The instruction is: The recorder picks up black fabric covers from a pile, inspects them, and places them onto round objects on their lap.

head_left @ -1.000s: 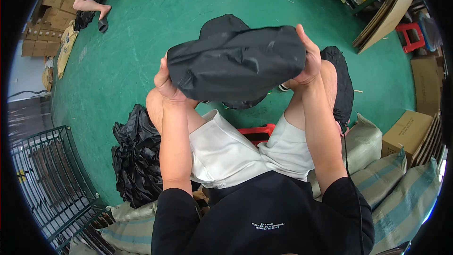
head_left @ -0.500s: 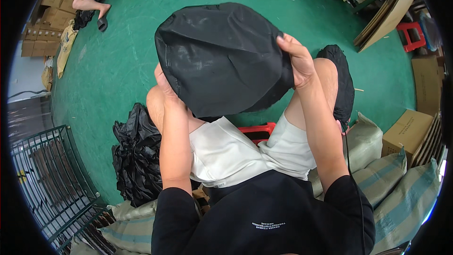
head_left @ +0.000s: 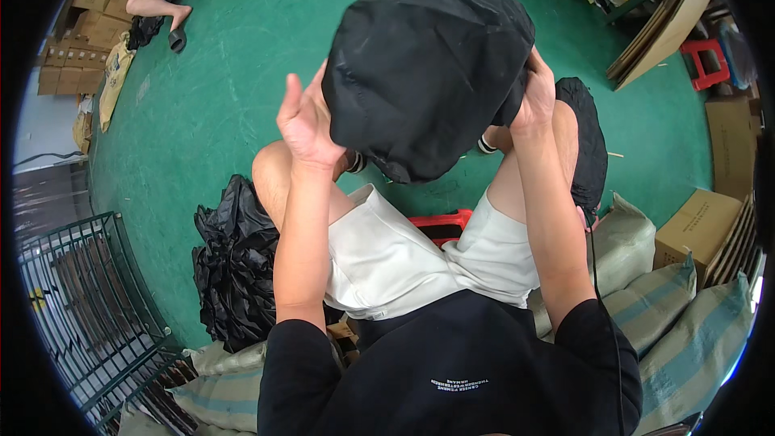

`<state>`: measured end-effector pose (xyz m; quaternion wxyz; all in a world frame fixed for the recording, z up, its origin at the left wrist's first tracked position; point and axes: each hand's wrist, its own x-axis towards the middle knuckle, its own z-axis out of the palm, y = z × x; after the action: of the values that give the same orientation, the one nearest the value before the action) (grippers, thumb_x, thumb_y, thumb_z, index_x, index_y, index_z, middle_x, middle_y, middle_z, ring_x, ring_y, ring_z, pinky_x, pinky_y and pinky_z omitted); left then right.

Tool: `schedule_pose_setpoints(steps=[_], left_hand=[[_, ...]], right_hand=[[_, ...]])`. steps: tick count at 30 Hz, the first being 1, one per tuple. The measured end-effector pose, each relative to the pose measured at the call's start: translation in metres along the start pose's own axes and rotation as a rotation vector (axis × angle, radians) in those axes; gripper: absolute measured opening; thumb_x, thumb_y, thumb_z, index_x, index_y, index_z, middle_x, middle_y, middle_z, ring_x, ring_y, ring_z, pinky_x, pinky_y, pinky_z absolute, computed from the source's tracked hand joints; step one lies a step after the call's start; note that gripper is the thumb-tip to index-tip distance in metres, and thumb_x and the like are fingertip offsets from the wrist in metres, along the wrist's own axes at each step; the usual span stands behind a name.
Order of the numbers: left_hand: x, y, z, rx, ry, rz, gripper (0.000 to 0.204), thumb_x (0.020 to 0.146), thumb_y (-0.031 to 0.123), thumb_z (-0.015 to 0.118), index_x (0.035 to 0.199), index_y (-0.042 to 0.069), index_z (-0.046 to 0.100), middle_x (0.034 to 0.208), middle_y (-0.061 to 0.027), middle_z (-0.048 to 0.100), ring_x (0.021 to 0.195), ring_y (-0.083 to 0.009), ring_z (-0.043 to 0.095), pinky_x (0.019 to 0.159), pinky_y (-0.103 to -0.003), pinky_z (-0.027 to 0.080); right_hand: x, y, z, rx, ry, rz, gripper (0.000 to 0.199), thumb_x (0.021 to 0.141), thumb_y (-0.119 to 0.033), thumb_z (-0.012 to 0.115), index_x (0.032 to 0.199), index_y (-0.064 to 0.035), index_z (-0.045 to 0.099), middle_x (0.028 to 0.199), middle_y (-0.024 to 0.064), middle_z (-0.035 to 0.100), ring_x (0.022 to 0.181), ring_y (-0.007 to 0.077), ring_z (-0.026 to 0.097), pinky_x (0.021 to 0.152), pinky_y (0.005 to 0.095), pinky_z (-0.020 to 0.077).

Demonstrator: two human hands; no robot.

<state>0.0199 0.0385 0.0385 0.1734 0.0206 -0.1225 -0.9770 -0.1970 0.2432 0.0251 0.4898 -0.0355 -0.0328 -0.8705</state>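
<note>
A black fabric bag (head_left: 424,73) is raised in front of me, bulging and rounded. My right hand (head_left: 534,101) grips its right edge with the fingers tucked into the cloth. My left hand (head_left: 305,123) stands flat against the bag's left side, fingers spread and pointing up. I sit on a red stool (head_left: 440,224) with bare knees below the bag.
A heap of black bags (head_left: 236,262) lies at my left on the green floor. A second black pile (head_left: 589,149) sits by my right knee. Striped sacks (head_left: 686,315) and cardboard boxes (head_left: 698,226) lie to the right, a wire cage (head_left: 81,307) left. Another person's leg (head_left: 153,4) shows far left.
The bag has been lifted higher and turned from a flat fold into a rounded bulge. My left hand has let go of the edge and now rests flat against its side.
</note>
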Motion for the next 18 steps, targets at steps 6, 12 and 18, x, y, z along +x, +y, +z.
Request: schedule_pose_setpoints(steps=[6, 12, 18], left_hand=[[0.002, -0.003, 0.008, 0.429, 0.222, 0.315, 0.081, 0.091, 0.038, 0.063, 0.149, -0.004, 0.025, 0.150, -0.0191, 0.038, 0.137, -0.0340, 0.039, 0.116, -0.049, 0.028], [0.014, -0.037, -0.007, 0.564, 0.339, -0.113, 0.058, 0.090, 0.032, 0.068, 0.133, -0.002, 0.050, 0.134, -0.0142, 0.056, 0.125, -0.0289, 0.052, 0.109, -0.049, 0.038], [0.012, -0.017, -0.024, 0.625, 0.258, 0.035, 0.046, 0.095, 0.032, 0.061, 0.128, 0.001, 0.056, 0.130, -0.0153, 0.059, 0.119, -0.0297, 0.057, 0.103, -0.047, 0.045]], right_hand=[[0.003, -0.013, -0.009, -0.027, 0.087, -0.078, 0.039, 0.106, -0.024, 0.036, 0.127, 0.0038, 0.052, 0.129, 0.0207, 0.058, 0.117, 0.0348, 0.059, 0.106, 0.0489, 0.0452], [0.009, -0.015, -0.013, 0.055, 0.108, -0.056, 0.040, 0.105, -0.021, 0.033, 0.127, 0.0076, 0.052, 0.130, 0.0239, 0.057, 0.119, 0.0374, 0.057, 0.107, 0.0500, 0.0437], [0.010, -0.020, -0.019, 0.018, 0.063, -0.102, 0.042, 0.106, -0.024, 0.032, 0.127, 0.0079, 0.050, 0.132, 0.0240, 0.054, 0.122, 0.0384, 0.054, 0.109, 0.0501, 0.0410]])
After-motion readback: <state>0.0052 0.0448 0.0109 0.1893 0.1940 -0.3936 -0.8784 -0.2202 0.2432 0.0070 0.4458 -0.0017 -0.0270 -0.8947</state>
